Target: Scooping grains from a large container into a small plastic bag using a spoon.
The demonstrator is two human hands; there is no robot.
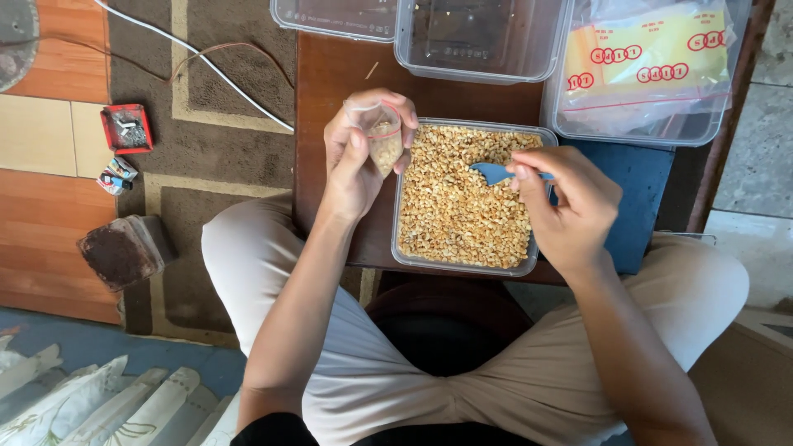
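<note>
My left hand (355,157) holds a small clear plastic bag (382,140) partly filled with golden crumbs, just left of a clear rectangular tub (402,206) full of the same crumbs (458,198). My right hand (570,206) grips a small blue spoon (493,172) whose bowl rests over the crumbs near the tub's upper right. Both hands are above a low dark wooden table (339,74), with my crossed legs below it.
Behind the tub stand an empty clear container (475,41), a flat clear lid (330,16) and a tub holding yellow packets in plastic bags (644,66). A blue mat (644,190) lies under my right hand. On the carpet at left are a small red box (126,129), cables and a brown block (124,250).
</note>
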